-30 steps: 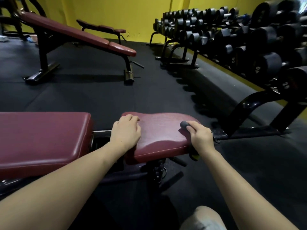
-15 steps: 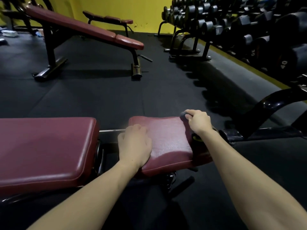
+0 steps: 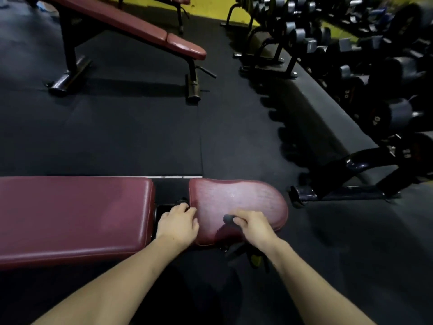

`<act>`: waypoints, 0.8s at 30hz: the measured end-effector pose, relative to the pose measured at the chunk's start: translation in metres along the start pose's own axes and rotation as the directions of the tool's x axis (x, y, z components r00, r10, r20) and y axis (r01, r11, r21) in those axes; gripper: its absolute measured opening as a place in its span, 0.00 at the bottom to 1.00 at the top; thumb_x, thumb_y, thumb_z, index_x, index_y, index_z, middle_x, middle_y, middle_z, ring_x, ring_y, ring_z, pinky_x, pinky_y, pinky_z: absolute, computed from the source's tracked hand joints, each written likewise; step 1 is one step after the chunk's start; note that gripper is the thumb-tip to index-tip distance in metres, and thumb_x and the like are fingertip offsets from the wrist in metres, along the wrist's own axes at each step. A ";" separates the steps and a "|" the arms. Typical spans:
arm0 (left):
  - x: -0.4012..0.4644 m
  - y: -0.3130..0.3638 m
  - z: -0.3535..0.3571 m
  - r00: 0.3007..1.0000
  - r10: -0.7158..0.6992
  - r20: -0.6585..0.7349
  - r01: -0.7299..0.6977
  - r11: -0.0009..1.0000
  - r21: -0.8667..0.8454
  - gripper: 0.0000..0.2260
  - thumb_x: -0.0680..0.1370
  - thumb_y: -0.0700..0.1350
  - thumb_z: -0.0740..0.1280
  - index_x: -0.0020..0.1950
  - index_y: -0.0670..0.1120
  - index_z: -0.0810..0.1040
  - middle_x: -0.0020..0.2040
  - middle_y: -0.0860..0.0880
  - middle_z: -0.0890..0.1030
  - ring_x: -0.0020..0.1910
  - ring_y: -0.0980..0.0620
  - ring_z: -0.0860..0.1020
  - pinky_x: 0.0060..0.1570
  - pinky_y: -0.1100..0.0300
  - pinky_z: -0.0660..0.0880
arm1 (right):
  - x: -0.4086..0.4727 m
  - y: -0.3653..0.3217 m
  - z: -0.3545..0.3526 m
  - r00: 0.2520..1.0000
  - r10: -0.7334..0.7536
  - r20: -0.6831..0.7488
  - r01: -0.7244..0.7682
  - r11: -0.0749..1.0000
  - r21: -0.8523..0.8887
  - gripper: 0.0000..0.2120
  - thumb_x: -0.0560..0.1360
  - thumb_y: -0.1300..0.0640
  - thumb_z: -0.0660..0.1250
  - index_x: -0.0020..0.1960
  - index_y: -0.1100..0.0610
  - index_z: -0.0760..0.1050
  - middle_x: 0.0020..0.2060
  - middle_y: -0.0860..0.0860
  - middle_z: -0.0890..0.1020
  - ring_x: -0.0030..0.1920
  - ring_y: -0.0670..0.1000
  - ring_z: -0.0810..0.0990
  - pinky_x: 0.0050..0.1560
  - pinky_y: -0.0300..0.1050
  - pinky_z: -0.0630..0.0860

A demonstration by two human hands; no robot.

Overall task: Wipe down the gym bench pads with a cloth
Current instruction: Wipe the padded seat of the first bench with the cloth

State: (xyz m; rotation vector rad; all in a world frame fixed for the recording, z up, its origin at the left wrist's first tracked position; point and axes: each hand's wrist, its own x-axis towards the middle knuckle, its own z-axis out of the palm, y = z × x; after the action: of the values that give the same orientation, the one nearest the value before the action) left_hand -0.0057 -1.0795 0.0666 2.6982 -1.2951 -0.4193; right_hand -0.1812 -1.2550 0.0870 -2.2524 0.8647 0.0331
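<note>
The step in hand looks like the wiping of the short, rounded maroon vinyl seat pad (image 3: 236,202), the smaller of the two pads on the near bench. The right hand (image 3: 254,227) lies on the near part of that pad with its fingers curled round a small dark grey cloth (image 3: 228,218), whose bunched end pokes out on the side toward the long pad. The left hand (image 3: 178,222) sits at the seat pad's left edge, over the gap that parts it from the long maroon vinyl back pad (image 3: 75,216); its fingers curl at that edge, but whether they truly grip it or only brace there I cannot tell. The two hands are apart, one at each side of the seat pad's near half.

The seat pad's top shows a faint sheen, so by my judgement it is well under way, while the long pad left of it appears not yet reached. The next move likely calls for flat, even strokes across the seat pad out to its rounded far end, keeping the cloth pressed under the palm. After that the cloth would need to cross the gap leftward.
</note>
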 end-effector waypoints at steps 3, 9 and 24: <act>-0.035 -0.004 -0.053 0.997 -0.025 0.080 0.024 1.000 0.007 0.19 0.83 0.53 0.55 0.73 0.53 0.72 0.69 0.52 0.73 0.69 0.49 0.72 0.64 0.50 0.72 | -0.029 -0.047 -0.019 0.999 0.034 -0.023 -0.032 0.997 0.076 0.13 0.83 0.59 0.65 0.61 0.47 0.84 0.53 0.37 0.84 0.55 0.39 0.79 0.50 0.19 0.66; -0.102 0.008 -0.205 0.997 -0.049 0.056 0.050 0.999 -0.015 0.20 0.84 0.53 0.54 0.76 0.53 0.69 0.71 0.54 0.73 0.69 0.51 0.71 0.65 0.52 0.71 | -0.088 -0.160 -0.095 0.995 0.037 -0.098 -0.023 0.990 0.139 0.11 0.82 0.57 0.67 0.59 0.44 0.84 0.54 0.39 0.85 0.55 0.42 0.80 0.55 0.33 0.74; -0.190 0.047 -0.446 0.993 -0.089 -0.075 0.077 0.986 -0.150 0.22 0.85 0.53 0.54 0.78 0.52 0.67 0.77 0.52 0.69 0.78 0.51 0.65 0.74 0.52 0.64 | -0.179 -0.337 -0.256 0.953 -0.104 -0.285 0.135 0.987 0.092 0.11 0.82 0.58 0.68 0.63 0.53 0.83 0.61 0.44 0.84 0.62 0.41 0.79 0.66 0.30 0.70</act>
State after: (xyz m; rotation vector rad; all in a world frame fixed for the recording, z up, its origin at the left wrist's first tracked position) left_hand -0.0209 -0.9661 0.5395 2.6232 -1.0881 -0.3922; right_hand -0.1756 -1.1378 0.5315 -2.2320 0.8496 -0.3886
